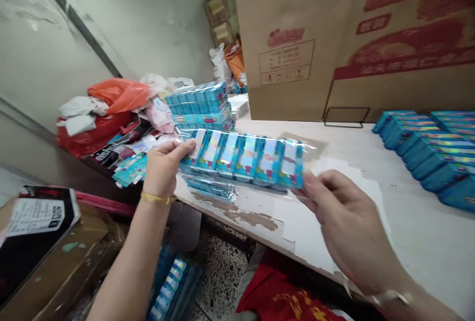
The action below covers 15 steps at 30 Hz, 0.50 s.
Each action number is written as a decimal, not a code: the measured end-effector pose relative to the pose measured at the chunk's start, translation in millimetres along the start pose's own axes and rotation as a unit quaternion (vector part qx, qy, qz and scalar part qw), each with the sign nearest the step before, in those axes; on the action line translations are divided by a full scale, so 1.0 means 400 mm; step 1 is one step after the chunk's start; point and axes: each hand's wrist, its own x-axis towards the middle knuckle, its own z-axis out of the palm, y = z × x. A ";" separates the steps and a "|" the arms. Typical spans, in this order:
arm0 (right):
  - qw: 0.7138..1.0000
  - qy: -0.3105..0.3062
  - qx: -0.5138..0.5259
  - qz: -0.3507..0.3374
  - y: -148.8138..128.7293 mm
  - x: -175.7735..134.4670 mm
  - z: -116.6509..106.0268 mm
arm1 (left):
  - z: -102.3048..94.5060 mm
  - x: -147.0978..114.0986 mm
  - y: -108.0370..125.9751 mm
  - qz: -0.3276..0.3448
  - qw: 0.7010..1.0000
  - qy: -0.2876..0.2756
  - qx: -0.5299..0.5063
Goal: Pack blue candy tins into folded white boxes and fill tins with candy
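Observation:
A row of small blue boxes (247, 155) in a clear plastic wrapper is held up above the white table. My left hand (165, 160) pinches its left end between thumb and fingers. At the right end, my right hand (341, 217) has its thumb and fingers closed on the wrapper near the last box. Under the held pack, another wrapped blue pack (211, 187) lies at the table's front edge, partly hidden. Behind my left hand stands a stack of wrapped blue packs (202, 103).
Rows of blue boxes (426, 153) sit on the table (419, 232) at right. A big cardboard carton (289, 78) stands behind. Plastic bags (118, 96) and flat printed cards (129, 168) lie at left. More blue packs (170, 286) are below, beside a brown carton (70, 271).

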 end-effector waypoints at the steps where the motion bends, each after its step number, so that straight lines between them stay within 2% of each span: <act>1: 0.999 -0.024 0.032 0.016 0.006 0.026 0.044 | -0.031 0.038 0.000 -0.008 1.000 0.004 0.008; 4: 0.990 -0.078 0.105 0.061 0.036 0.092 0.164 | -0.106 0.147 -0.016 -0.038 0.999 0.006 0.025; 7: 0.982 -0.103 0.122 0.099 0.062 0.136 0.255 | -0.151 0.236 -0.050 -0.068 0.997 -0.001 0.029; 11: 0.980 -0.085 0.107 0.145 0.071 0.166 0.332 | -0.172 0.314 -0.115 -0.100 0.994 -0.010 0.030; 15: 0.984 -0.068 0.079 0.146 0.074 0.189 0.377 | -0.167 0.356 -0.185 -0.110 0.992 -0.020 0.053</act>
